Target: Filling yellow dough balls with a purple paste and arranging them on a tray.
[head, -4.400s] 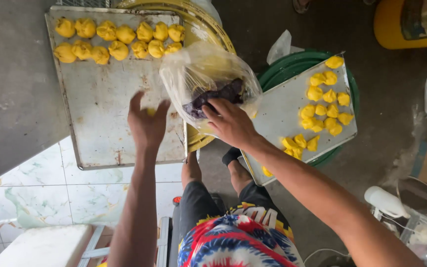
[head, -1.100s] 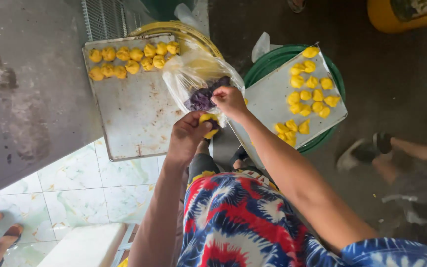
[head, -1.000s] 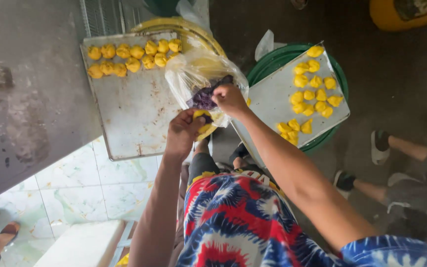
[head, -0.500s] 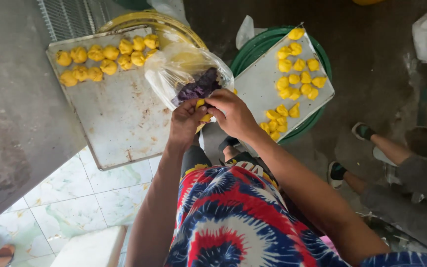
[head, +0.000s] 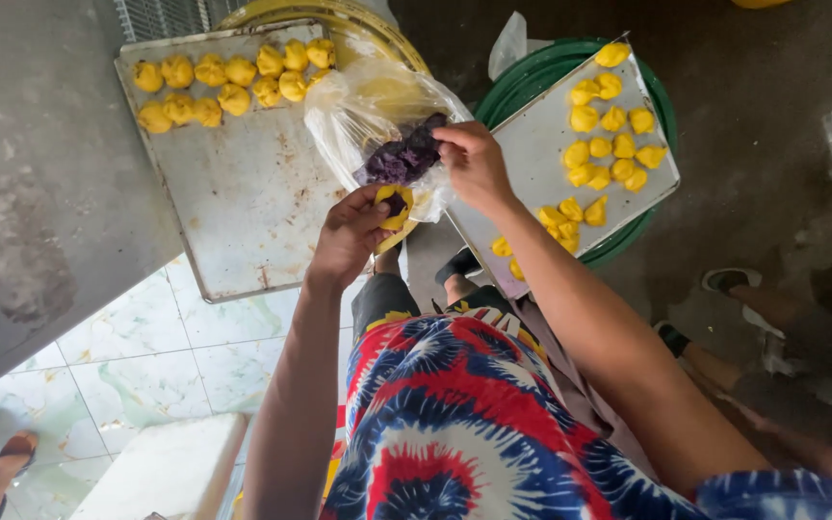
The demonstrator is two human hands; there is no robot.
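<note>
My left hand (head: pixel 351 236) cups a small yellow dough piece (head: pixel 396 205) with a dab of purple filling in its middle. My right hand (head: pixel 474 164) is pinched on the purple filling (head: pixel 402 157) at the mouth of a clear plastic bag (head: pixel 368 116). The bag lies over a round yellow basin (head: pixel 353 19). To the left, a metal tray (head: pixel 243 193) carries two rows of shaped yellow dumplings (head: pixel 228 79) along its far edge. To the right, a second metal tray (head: pixel 536 154) holds several more yellow dumplings (head: pixel 609 120).
The right tray rests on a green basin (head: pixel 541 72). Another person's legs and sandalled feet (head: pixel 753 299) are at the right. A foot in an orange sandal (head: pixel 12 448) shows at the lower left on the tiled floor, near a white stool (head: pixel 166 472).
My left hand left the tray and now holds a yellow dough piece close under the bag. My right hand stays in the bag's mouth on the purple filling.
</note>
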